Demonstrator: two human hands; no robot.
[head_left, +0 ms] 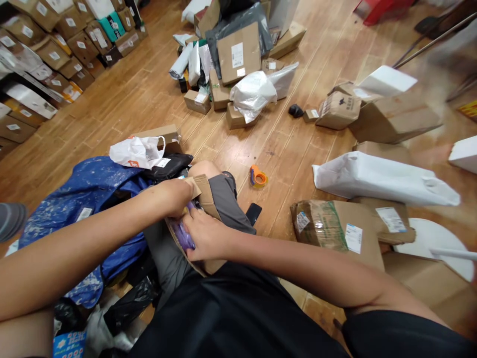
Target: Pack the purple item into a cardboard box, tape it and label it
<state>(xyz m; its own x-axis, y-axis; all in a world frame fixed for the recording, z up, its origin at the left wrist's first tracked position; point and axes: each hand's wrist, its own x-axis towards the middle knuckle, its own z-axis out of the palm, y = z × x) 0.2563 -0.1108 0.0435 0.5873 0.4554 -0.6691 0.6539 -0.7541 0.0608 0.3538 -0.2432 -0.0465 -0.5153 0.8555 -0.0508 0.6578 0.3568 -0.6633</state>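
Note:
An opened cardboard box (pixel 210 196) rests on my lap, tilted, against grey trousers. Inside it is a purple, shiny wrapped item (pixel 182 234), partly covered by my hands. My left hand (pixel 178 196) is closed at the box's far side, by a raised cardboard flap; its fingertips are mostly hidden. Curled over the purple item is my right hand (pixel 207 232), with thumb and fingers pressed on it. On the floor just beyond my knee lie an orange tape dispenser (pixel 258 176) and a black phone (pixel 254 214).
To my left are a blue tarp-like sack (pixel 89 199) and a white plastic bag (pixel 137 151). Parcels pile up ahead, including a labelled carton (pixel 239 52). On the right lie a white-wrapped parcel (pixel 383 179) and a taped carton (pixel 335 226). Shelved boxes (pixel 70 40) stand far left.

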